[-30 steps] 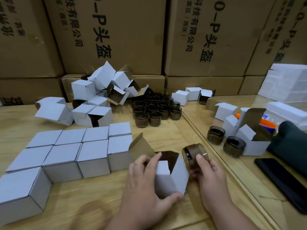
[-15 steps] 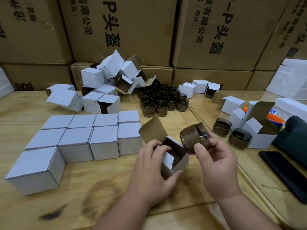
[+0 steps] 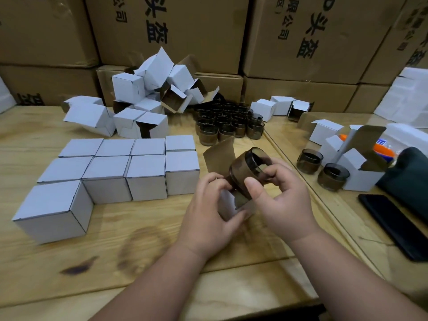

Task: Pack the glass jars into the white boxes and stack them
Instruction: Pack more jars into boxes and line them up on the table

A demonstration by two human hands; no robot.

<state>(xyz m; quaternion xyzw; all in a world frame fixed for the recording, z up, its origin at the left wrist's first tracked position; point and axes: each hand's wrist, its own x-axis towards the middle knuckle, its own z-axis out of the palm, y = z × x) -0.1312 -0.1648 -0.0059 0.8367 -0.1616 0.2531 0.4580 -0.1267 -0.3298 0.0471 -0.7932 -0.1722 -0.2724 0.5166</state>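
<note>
Right hand (image 3: 281, 195) gripping tilted glass jar (image 3: 249, 169) by its sides. Left hand (image 3: 208, 205) clasping open white box (image 3: 228, 203). Jar likely smooth, rigid, breakable.

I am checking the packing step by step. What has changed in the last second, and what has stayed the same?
The right hand lifted the jar off the table, tilted it on its side and brought it to the mouth of the open box. The left hand raised the box, still gripping it. The closed boxes and the group of jars stayed put.
</note>
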